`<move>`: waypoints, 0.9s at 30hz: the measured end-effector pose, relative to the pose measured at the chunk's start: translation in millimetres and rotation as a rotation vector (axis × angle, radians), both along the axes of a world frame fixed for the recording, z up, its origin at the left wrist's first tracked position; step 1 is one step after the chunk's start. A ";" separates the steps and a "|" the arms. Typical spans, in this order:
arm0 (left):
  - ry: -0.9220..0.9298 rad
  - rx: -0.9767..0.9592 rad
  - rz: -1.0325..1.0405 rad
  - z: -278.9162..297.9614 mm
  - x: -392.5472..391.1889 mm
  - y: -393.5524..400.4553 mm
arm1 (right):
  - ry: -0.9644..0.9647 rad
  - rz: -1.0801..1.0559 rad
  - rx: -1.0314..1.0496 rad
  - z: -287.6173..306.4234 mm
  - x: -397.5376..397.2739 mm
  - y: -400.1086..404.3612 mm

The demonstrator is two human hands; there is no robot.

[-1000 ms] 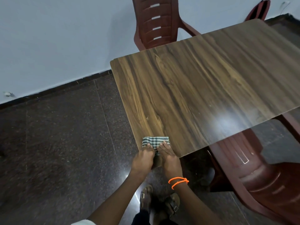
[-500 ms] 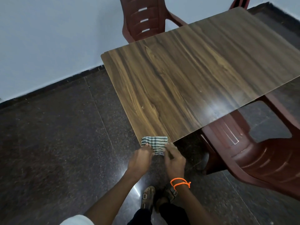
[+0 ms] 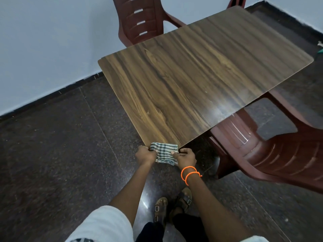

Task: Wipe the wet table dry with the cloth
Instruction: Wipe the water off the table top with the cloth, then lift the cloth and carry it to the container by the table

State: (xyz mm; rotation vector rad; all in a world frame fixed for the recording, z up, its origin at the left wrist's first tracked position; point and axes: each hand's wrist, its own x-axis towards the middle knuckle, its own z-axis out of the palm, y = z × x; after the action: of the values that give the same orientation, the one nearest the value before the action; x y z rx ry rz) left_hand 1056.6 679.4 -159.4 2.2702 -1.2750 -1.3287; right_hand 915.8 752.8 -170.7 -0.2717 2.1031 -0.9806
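Low centre of the frame — the checked cloth [image 3: 164, 153] is stretched between both hands at the near corner of the wooden table [image 3: 201, 81]. Left hand [image 3: 146, 155] pinches its left edge, right hand [image 3: 186, 157] its right edge, fingers curled round the fabric — its lower half hangs off the tabletop.

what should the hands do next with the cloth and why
Probably lift the checked cloth back onto the table and lay it flat for another pass. The left hand and right hand each grip a side of it at the near corner, and most of it hangs off the edge, so it is wiping nothing.
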 end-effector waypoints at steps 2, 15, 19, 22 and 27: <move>-0.007 0.058 -0.056 0.9 7.1 4.5 | -0.054 0.016 0.014 1.3 -2.8 6.5; 0.260 0.032 -0.096 46.6 -40.7 37.1 | -0.332 -0.103 -0.115 46.6 -63.4 70.4; 0.389 0.054 -0.173 69.7 -93.8 43.8 | -0.337 -0.190 -0.203 80.2 -105.6 92.8; 0.429 0.043 -0.229 93.0 -138.8 50.7 | -0.334 -0.235 -0.263 103.9 -141.8 110.1; 0.469 0.052 -0.425 110.7 -232.0 67.0 | -0.236 -0.362 -0.327 132.1 -218.0 155.3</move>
State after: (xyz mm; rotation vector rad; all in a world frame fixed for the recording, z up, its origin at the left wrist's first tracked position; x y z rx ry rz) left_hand 824.6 746.4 -48.6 1.6105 -1.5964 -1.9063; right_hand 697.9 908.1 -38.6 0.0676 1.8039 -1.4973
